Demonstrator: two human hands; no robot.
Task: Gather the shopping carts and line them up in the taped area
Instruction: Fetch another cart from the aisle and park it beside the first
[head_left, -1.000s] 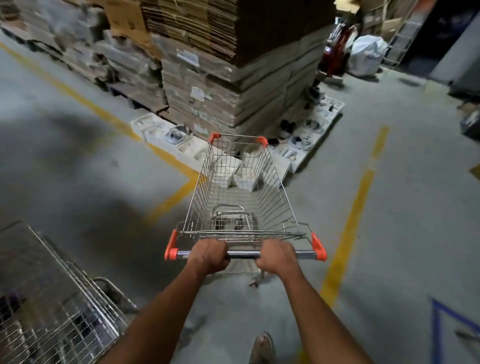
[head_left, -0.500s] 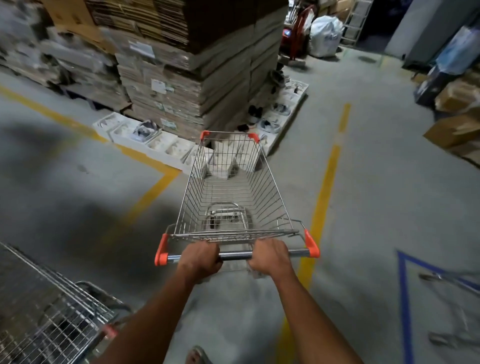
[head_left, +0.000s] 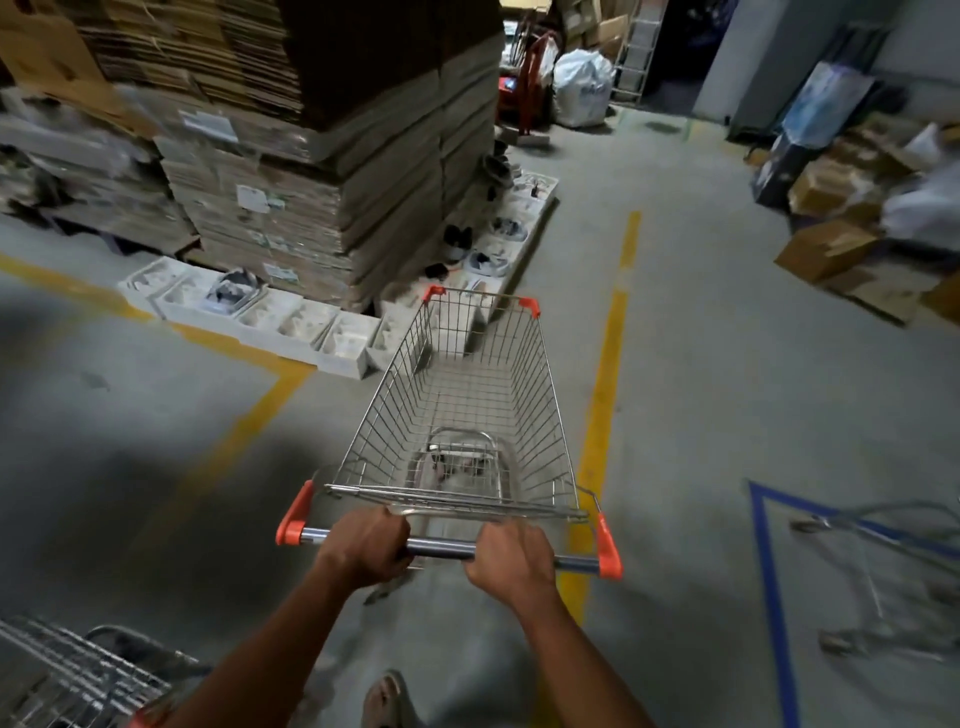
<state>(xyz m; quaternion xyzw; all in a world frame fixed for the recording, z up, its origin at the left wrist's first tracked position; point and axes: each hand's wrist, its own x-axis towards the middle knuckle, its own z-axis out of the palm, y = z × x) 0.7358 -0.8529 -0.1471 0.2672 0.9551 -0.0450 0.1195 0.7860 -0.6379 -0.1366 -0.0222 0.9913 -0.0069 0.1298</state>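
Note:
A wire shopping cart with orange corners stands in front of me on the concrete floor. My left hand and my right hand both grip its metal handle bar, side by side. Blue tape marks an area on the floor at the right. The blurred frame of another cart sits inside that tape. A third cart shows at the bottom left corner.
Tall stacks of flattened cardboard stand ahead to the left, with white foam trays along their base. A yellow floor line runs beside the cart. Boxes pile up at the far right. My foot shows below.
The cart and my view have swung to the right. The blue taped area and the cart inside it have come further into sight; the bottom-left cart has slid lower.

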